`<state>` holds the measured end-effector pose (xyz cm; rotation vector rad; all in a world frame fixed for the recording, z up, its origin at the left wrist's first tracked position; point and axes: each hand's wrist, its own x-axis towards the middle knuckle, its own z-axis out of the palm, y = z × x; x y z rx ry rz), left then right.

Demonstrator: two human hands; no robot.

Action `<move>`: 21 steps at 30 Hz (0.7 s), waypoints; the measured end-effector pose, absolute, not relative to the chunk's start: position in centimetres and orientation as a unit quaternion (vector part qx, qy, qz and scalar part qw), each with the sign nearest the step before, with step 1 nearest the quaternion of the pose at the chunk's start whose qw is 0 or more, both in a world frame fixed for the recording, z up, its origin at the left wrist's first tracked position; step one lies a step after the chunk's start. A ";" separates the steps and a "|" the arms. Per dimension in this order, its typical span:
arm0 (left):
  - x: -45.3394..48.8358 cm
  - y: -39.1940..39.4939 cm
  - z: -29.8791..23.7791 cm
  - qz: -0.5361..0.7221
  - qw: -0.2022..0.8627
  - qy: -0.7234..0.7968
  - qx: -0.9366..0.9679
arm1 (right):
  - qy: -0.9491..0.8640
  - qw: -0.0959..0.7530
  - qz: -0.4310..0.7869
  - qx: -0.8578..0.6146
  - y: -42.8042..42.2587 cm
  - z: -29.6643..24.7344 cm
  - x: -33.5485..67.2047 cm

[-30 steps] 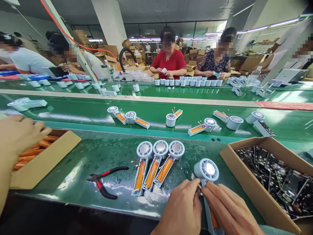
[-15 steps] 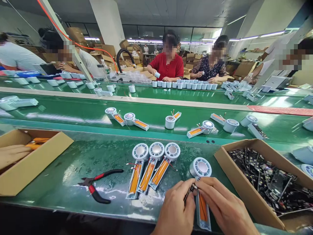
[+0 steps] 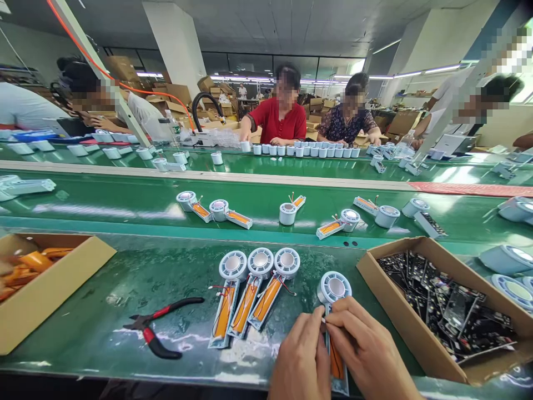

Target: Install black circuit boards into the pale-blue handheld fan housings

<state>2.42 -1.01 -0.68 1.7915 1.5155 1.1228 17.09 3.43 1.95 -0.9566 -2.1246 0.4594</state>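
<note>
My left hand [image 3: 302, 361] and my right hand [image 3: 368, 353] meet at the near edge of the green bench. Both pinch fine wires at the neck of a white fan unit [image 3: 334, 288] with a round head and an orange battery in its long handle tray. The tray's lower part is hidden between my hands. Just left of it, three finished fan units [image 3: 254, 283] lie side by side with their orange batteries facing up.
Red-handled pliers [image 3: 158, 328] lie at the left. A cardboard box of orange batteries [image 3: 54, 283] stands at far left, a box of black circuit boards [image 3: 441, 300] at right. More fan units [image 3: 291, 214] ride the green belt. Several people work across it.
The view has shifted, so everything sits slightly lower and left. A co-worker's hand over the battery box has withdrawn. My hands stay pinched on the fan unit's wires.
</note>
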 end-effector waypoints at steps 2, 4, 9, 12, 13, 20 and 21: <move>2.6 -1.2 -1.0 0.430 0.261 0.557 0.661 | -0.825 0.383 0.178 -0.375 3.3 2.0 16.8; 2.7 -1.2 -1.2 0.440 0.262 0.555 0.656 | -0.821 0.392 0.174 -0.377 3.2 2.0 16.7; 2.0 -0.6 -0.9 0.452 0.313 0.564 0.616 | -0.800 0.408 0.197 -0.394 3.4 1.8 17.0; 1.3 -0.3 -0.8 0.445 0.336 0.571 0.603 | -0.776 0.421 0.249 -0.399 3.4 1.6 17.2; 1.1 -0.2 -0.9 0.442 0.335 0.573 0.604 | -0.764 0.427 0.261 -0.406 3.4 1.4 17.2; 0.8 -0.4 -1.1 0.451 0.292 0.570 0.622 | -0.782 0.431 0.196 -0.406 3.1 0.6 16.6; 0.9 -0.4 -1.1 0.453 0.284 0.568 0.626 | -0.793 0.421 0.178 -0.403 3.0 0.5 16.6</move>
